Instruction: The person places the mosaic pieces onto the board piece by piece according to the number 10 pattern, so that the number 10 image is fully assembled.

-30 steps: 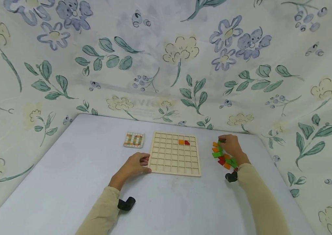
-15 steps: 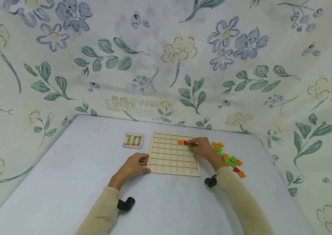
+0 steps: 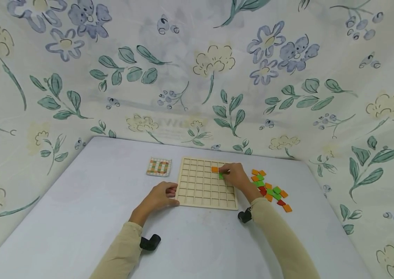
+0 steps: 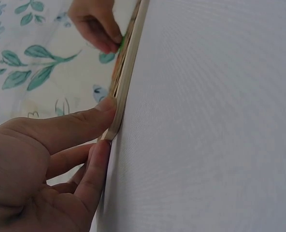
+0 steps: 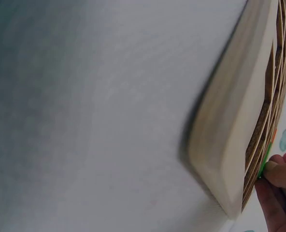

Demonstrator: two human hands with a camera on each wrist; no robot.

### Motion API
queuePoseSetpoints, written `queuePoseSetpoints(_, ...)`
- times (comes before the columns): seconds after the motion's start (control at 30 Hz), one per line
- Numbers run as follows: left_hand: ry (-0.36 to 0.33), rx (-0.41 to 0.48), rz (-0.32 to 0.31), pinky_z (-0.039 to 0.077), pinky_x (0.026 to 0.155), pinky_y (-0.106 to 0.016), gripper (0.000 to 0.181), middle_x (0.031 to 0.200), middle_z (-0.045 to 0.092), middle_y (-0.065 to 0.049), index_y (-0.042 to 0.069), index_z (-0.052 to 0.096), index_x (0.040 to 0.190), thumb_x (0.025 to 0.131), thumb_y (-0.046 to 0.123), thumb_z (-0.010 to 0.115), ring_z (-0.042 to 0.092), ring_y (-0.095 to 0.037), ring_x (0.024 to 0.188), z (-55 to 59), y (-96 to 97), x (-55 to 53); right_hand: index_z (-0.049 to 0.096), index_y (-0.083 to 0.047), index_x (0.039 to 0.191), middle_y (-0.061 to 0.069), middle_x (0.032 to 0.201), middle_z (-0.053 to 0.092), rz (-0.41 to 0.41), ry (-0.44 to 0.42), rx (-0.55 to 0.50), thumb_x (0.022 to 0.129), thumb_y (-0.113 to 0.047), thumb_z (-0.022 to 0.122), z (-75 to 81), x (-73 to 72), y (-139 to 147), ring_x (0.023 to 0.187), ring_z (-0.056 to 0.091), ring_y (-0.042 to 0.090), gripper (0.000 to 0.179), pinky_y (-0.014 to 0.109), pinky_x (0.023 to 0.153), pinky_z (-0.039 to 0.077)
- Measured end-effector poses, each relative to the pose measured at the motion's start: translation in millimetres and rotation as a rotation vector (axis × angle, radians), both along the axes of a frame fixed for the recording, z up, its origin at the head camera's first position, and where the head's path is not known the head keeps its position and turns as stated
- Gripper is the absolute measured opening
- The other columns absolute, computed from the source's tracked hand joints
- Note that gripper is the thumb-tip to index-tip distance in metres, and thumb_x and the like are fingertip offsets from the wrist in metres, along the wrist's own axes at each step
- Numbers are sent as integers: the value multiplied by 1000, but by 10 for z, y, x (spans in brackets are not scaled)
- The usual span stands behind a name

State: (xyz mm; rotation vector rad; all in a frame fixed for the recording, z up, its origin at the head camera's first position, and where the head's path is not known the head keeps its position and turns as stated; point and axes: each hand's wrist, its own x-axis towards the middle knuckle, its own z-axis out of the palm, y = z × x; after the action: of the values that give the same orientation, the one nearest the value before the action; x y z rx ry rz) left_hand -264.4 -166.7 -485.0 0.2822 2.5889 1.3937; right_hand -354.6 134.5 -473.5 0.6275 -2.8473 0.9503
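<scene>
A pale wooden grid board (image 3: 205, 190) lies on the table. My left hand (image 3: 158, 195) holds its near left corner; in the left wrist view the thumb (image 4: 90, 118) and a curled finger (image 4: 95, 166) meet the board's rim. Over the upper right cells, my right hand (image 3: 236, 176) pinches a green tile (image 3: 221, 176). In the right wrist view this green tile (image 5: 265, 159) is between thumb and fingertips, right at the grid's surface. An orange square tile (image 3: 215, 169) sits in a cell just left of those fingers, which hide the red tile beside it.
Right of the board, loose orange, green and red tiles lie scattered, among them a near orange tile (image 3: 287, 208) and a red tile (image 3: 280, 202). A printed pattern card (image 3: 159, 167) lies left of the board. A floral cloth (image 3: 169, 97) rises behind the table.
My right hand has moved left from the loose tiles to the board, bringing a green tile, then slightly further left over the red tile. My left hand has stayed at the corner.
</scene>
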Motion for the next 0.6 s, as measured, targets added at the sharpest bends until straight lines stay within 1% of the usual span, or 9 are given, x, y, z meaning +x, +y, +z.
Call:
queuePoseSetpoints(0.23,-5,1,8,57,87,-26,66,106,59,-12,-12,53,130,72,-5,83,62,-26,102,-4,7,-3,76,-1,101,11,102,72,36,-14,49,87,5,67,13,-11,-7,96,67,23,17,33,84,59)
queuePoseSetpoints(0.43,1,-5,7,57,87,-26,66,108,58,-12,-11,53,130,72,-5,83,62,-26,103,-11,14,-21,76,-4,104,9,106,71,9,-63,100,87,5,66,42,9,-15,98,66,21,21,33,87,58)
queuePoseSetpoints(0.5,4,-8,3,57,87,-26,66,107,58,-12,-12,53,130,72,-4,83,62,-26,103,-8,15,-22,76,-4,106,9,107,71,15,-67,100,87,5,65,46,24,-4,99,66,21,23,33,88,58)
queuePoseSetpoints(0.6,2,-18,6,57,88,-27,67,107,59,-12,-11,53,131,72,-3,83,62,-26,103,-9,12,-25,75,-4,107,8,106,72,50,-64,91,87,4,66,50,14,37,101,66,21,24,32,89,58)
